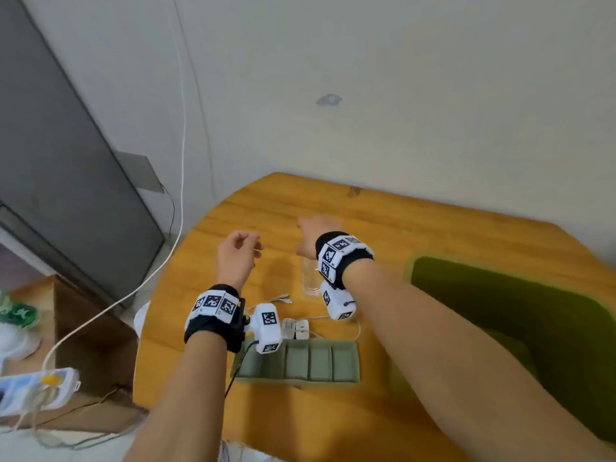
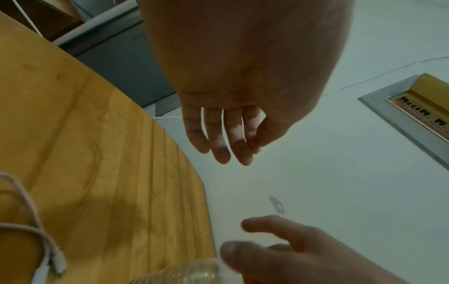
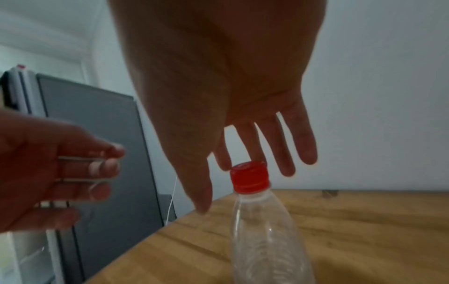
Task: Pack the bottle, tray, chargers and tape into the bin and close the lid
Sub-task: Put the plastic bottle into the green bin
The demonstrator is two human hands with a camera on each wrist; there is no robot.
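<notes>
Packing not visibly begun; all items that showed sat on the table.

Left to right in the head view: the left hand point(image 1: 237, 253) hovered above the wooden table point(image 1: 433, 228) with fingers loosely bent and nothing in them. Nearer the person, two white chargers point(image 1: 296, 329) with cables lay touching the far edge of one green tray point(image 1: 300, 361) with divided compartments. One clear bottle point(image 1: 310, 278) with a red cap point(image 3: 250, 179) stood upright behind them, and the right hand point(image 1: 316, 236) was spread wide just above that cap, not gripping it. One dark green bin point(image 1: 520, 328) sat at the right, contents indistinct from blur. No tape and no lid could be made out. Judged status: nothing confirmed packed; bottle likely first, then tray, chargers, tape and lid all remained.
</notes>
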